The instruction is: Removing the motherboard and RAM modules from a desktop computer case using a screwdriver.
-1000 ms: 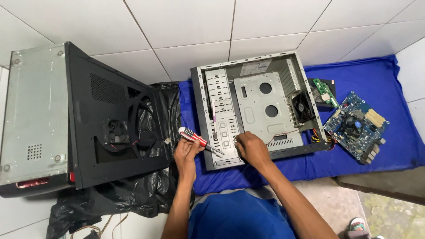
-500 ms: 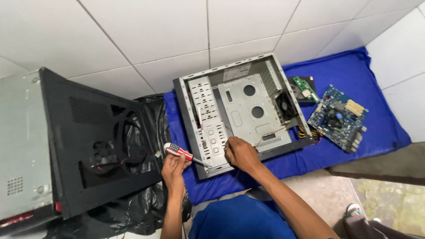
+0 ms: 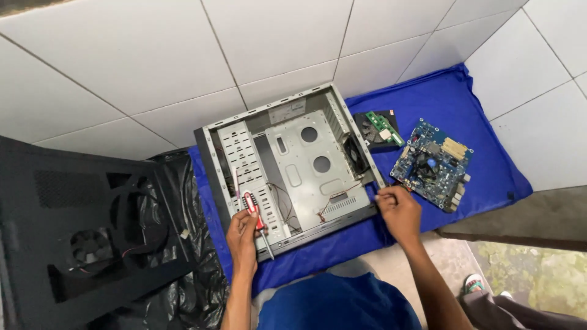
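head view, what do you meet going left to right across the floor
black side panel → left hand with red screwdriver → open computer case → right hand → blue motherboard

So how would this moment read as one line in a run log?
left hand: holds red screwdriver over open computer case | right hand: at case's near right corner | motherboard: on blue cloth, beside case

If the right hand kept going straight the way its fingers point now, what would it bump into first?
The right hand rests at the near right corner of the open computer case, fingers pointing up and away. It would probably meet the case's right wall first; the blue circuit board lies just beyond, though depth is hard to judge.
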